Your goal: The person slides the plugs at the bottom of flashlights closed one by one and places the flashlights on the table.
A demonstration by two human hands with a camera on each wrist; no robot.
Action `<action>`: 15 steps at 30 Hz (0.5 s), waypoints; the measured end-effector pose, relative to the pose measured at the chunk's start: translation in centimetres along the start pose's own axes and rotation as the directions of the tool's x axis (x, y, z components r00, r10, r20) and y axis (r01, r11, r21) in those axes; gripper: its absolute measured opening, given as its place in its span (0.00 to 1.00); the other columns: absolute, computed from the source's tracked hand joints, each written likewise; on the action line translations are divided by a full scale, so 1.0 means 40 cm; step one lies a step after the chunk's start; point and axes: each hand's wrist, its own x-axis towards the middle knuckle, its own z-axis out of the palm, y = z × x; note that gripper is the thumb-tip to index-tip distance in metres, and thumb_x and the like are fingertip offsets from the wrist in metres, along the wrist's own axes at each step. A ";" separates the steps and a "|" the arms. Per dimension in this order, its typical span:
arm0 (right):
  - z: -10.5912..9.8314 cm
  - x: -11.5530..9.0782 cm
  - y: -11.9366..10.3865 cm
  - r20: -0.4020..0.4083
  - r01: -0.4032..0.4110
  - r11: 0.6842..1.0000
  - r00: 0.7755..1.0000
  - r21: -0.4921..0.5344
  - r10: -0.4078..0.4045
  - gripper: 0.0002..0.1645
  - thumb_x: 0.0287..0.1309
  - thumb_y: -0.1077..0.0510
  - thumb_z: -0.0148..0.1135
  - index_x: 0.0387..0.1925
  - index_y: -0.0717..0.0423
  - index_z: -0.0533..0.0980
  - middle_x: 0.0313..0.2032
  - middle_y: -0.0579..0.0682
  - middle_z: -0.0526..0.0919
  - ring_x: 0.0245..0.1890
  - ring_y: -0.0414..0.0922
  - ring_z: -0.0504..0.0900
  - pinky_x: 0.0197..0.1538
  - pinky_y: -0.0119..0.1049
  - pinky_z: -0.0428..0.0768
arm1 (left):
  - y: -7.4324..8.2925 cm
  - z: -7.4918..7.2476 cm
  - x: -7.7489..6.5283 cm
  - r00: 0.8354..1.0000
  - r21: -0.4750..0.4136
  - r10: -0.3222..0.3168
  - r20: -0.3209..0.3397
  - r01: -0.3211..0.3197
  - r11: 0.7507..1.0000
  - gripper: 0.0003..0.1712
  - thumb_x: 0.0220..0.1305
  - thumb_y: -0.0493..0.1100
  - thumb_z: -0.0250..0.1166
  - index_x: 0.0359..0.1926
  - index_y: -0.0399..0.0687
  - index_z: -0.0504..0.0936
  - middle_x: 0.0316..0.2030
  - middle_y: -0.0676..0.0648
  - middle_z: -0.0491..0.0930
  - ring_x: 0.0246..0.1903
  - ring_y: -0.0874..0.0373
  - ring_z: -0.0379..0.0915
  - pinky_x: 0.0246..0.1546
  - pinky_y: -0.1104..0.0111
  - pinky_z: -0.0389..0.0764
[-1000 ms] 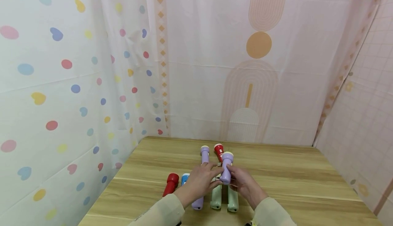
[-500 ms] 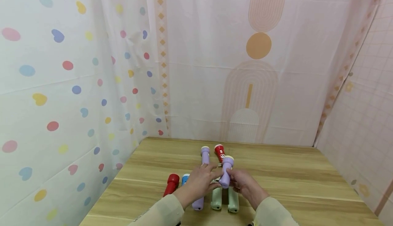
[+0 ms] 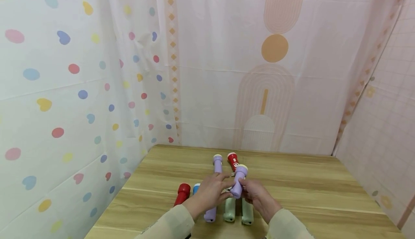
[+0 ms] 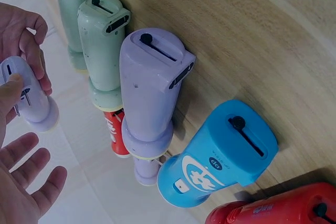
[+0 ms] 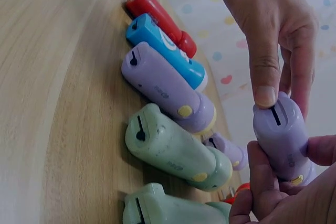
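Note:
A lilac flashlight [image 3: 239,182] is held above the table, its pale yellow-rimmed head pointing away and its tail toward me. My right hand [image 3: 258,196] grips its barrel between thumb and fingers. At the tail end, the thumb of my left hand [image 3: 210,192] presses beside a dark slot [image 5: 275,115], a finger on the far side. Three other left fingers are spread in the left wrist view, where thin metal prongs show by the thumb. Beneath the hands lie two pale green flashlights [image 3: 230,211] and another lilac flashlight [image 4: 149,87], partly covered in the head view.
Left of these lie a blue flashlight [image 4: 218,153] and a red flashlight [image 3: 182,193]. Farther back on the wooden table [image 3: 308,188] are one more lilac flashlight [image 3: 218,162] and a red flashlight with white markings [image 3: 232,159]. Patterned curtains [image 3: 220,69] hang around the table.
The held flashlight has come slightly lower and its tail has swung a little to the left. Both hands keep their places on it; the other flashlights lie as before.

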 end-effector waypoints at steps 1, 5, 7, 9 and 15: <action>0.001 0.000 0.000 -0.002 -0.003 1.000 1.000 0.007 0.003 0.15 0.70 0.52 0.55 0.37 0.61 0.79 0.23 0.46 0.83 0.23 0.39 0.81 0.35 0.36 0.68 | 0.001 -0.001 0.000 1.000 -0.004 -0.001 -0.003 0.001 1.000 0.25 0.64 0.56 0.67 0.61 0.58 0.82 0.60 0.48 0.76 0.55 0.51 0.75 0.50 0.58 0.79; 0.010 -0.003 0.001 -0.010 -0.006 0.999 1.000 0.034 0.006 0.14 0.70 0.53 0.55 0.34 0.58 0.78 0.21 0.45 0.82 0.21 0.39 0.79 0.34 0.36 0.68 | 0.002 -0.003 0.000 1.000 -0.022 -0.013 -0.007 0.013 1.000 0.26 0.64 0.57 0.67 0.60 0.56 0.82 0.59 0.48 0.76 0.56 0.51 0.75 0.51 0.57 0.78; 0.015 -0.005 0.001 -0.014 -0.005 0.999 1.000 0.043 0.006 0.13 0.70 0.53 0.55 0.33 0.58 0.78 0.21 0.45 0.82 0.21 0.38 0.78 0.33 0.36 0.68 | 0.002 -0.002 0.000 1.000 -0.033 -0.022 -0.005 0.022 0.999 0.26 0.63 0.58 0.67 0.60 0.56 0.82 0.59 0.48 0.76 0.56 0.51 0.74 0.51 0.57 0.78; 0.020 -0.006 0.001 -0.016 -0.003 0.998 1.000 0.059 0.004 0.13 0.70 0.54 0.55 0.33 0.58 0.78 0.20 0.45 0.81 0.20 0.38 0.77 0.32 0.35 0.69 | 0.001 -0.002 0.001 0.999 -0.048 -0.035 0.000 0.035 0.998 0.26 0.63 0.58 0.68 0.59 0.55 0.83 0.59 0.47 0.77 0.56 0.51 0.74 0.51 0.57 0.78; 0.029 -0.004 0.001 -0.007 -0.011 0.997 1.000 0.078 0.012 0.15 0.72 0.54 0.54 0.38 0.63 0.78 0.23 0.47 0.82 0.22 0.38 0.79 0.33 0.34 0.70 | 0.002 -0.008 0.003 0.998 -0.084 -0.070 0.012 0.070 0.994 0.28 0.60 0.59 0.70 0.58 0.54 0.84 0.57 0.48 0.78 0.56 0.52 0.74 0.49 0.59 0.79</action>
